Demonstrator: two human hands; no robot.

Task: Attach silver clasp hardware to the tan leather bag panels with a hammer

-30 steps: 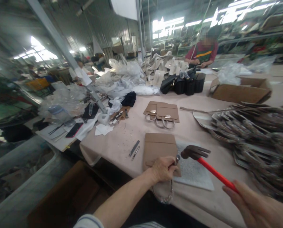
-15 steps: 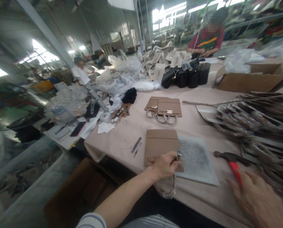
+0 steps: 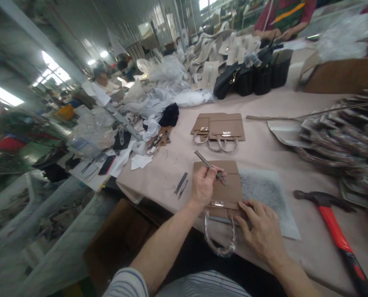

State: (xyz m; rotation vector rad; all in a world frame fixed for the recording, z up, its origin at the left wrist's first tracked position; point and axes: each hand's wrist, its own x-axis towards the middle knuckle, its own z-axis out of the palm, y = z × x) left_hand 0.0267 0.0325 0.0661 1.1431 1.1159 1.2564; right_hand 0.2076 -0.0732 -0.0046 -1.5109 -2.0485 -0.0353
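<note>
Your left hand (image 3: 203,184) is closed around some slim metal tools (image 3: 203,159), thumb and fingers pinched together above the middle of the brown bag panel (image 3: 228,187). A rod points up to the far left from your grip, and thin prongs stick out to the right. Your left forearm slants in from the near left, the wrist raised above the panel.

Your right hand (image 3: 262,229) is lower, back upward, its forearm coming from the near right. The index fingertip touches the panel's right edge and the thumb sits nearer to you, with a gap between them; I cannot tell whether they grip the edge.

The panel lies flat on the bench (image 3: 159,177) in front of you, partly over a grey slab (image 3: 273,206). Its shiny metal fitting (image 3: 217,203) is at the near end, and the plastic-wrapped handle (image 3: 222,250) hangs past the bench's near edge.

To the right, a red-handled hammer (image 3: 335,229) lies near your right hand. To the left are a grey strip (image 3: 180,183) and a pen-like tool (image 3: 183,189), side by side. Farther off are more brown panels (image 3: 227,123) with handles toward you, then black bags (image 3: 253,78). At the far right a person in maroon sleeves (image 3: 309,16) works.
</note>
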